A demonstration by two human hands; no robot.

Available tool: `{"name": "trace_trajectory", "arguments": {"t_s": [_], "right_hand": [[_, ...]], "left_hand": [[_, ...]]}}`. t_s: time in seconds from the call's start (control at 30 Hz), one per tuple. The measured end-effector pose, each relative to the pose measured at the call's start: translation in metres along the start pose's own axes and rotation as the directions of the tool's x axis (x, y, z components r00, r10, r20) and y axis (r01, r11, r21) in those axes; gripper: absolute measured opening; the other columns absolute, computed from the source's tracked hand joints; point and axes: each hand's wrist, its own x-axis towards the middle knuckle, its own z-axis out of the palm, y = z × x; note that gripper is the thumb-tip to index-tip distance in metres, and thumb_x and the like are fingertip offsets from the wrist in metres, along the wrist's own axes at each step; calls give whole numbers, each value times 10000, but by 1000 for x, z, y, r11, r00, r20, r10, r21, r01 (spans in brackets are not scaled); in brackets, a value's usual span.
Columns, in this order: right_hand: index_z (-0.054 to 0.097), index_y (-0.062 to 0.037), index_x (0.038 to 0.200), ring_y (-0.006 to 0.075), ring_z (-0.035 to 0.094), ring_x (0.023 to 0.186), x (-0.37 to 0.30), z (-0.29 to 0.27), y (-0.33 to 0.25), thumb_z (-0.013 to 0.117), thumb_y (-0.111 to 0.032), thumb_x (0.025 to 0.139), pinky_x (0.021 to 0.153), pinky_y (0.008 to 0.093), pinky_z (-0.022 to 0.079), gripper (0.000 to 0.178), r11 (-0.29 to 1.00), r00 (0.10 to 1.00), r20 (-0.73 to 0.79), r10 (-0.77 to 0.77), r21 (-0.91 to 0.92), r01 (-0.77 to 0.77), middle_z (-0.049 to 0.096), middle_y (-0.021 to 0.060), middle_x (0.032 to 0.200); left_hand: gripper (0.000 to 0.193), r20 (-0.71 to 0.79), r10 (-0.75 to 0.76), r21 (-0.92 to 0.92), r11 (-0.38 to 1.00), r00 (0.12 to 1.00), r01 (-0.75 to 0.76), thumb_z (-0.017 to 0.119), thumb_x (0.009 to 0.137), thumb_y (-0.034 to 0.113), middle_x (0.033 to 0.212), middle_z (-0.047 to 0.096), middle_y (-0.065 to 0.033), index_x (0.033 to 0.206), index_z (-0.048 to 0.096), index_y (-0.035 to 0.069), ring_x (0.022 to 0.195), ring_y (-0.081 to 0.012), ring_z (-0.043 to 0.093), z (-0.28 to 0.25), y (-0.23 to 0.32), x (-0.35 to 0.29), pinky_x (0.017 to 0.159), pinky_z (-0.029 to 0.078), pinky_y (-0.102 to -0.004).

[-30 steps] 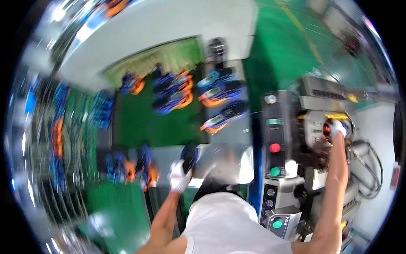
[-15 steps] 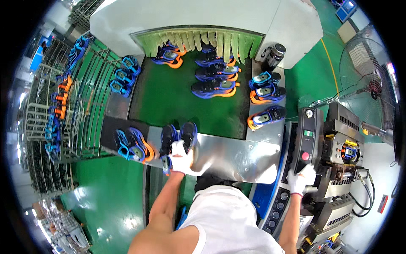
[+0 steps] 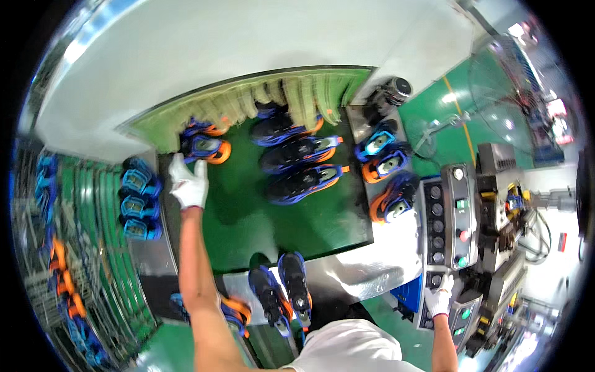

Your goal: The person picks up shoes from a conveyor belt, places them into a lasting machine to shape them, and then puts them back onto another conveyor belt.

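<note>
My left hand [image 3: 189, 185], in a white glove, reaches over the far left of the green belt [image 3: 235, 229] with thumb and fingers spread. Its fingertips are right by a blue, black and orange sports shoe [image 3: 209, 150]; whether they touch it I cannot tell. On the right, my gloved right hand [image 3: 438, 301] rests, fingers apart, by the knobs of a control panel [image 3: 436, 204], holding nothing visible. Two dark shoes [image 3: 282, 294] stand side by side on the metal ledge [image 3: 347, 266] before me. Several more shoes [image 3: 304, 155] lie across the belt near the fringe.
A green strip curtain [image 3: 235, 99] hangs over the machine opening. Blue shoes [image 3: 139, 198] line the left ledge; others [image 3: 393, 195] and a dark flask [image 3: 392, 96] stand right. Partly behind my left arm are shoes [image 3: 235, 310]. Racks [image 3: 93, 248] and a fan [image 3: 527, 93] flank the machine.
My left hand has left the pair of dark shoes on the ledge and reached forward to the belt's far left. My right hand remains by the panel, and the view has shifted and turned.
</note>
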Motion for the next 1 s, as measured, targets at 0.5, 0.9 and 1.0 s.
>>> {"name": "trace_trajectory", "arguments": {"t_s": [0.5,0.9,1.0], "right_hand": [[530,-2,1428,422,541,1322,-79,1,-63,727,-475,860,1084,452,467,765,966,975,223,2,250,-59,516,286,1467],[455,90,1417,498,598,1158,-100,-48,-176,734,-303,827,987,480,507,762,708,868,-168,-467,517,481,567,374,1286],[573,30,1152,444,655,1004,-89,-72,-119,749,-173,806,854,500,532,438,658,947,-282,-151,687,309,641,265,1048]], "left_hand": [[247,-13,466,146,876,885,-460,594,1053,285,968,664,-130,992,681,62,854,-327,649,-6,-8,-22,714,548,-458],[95,214,915,-805,364,342,-469,716,918,116,973,707,-146,969,718,36,884,-345,699,-128,364,-266,786,557,-423],[97,74,978,-920,143,196,-366,708,919,91,969,703,-163,996,719,33,878,-348,699,-146,461,-322,806,561,-426]]}}
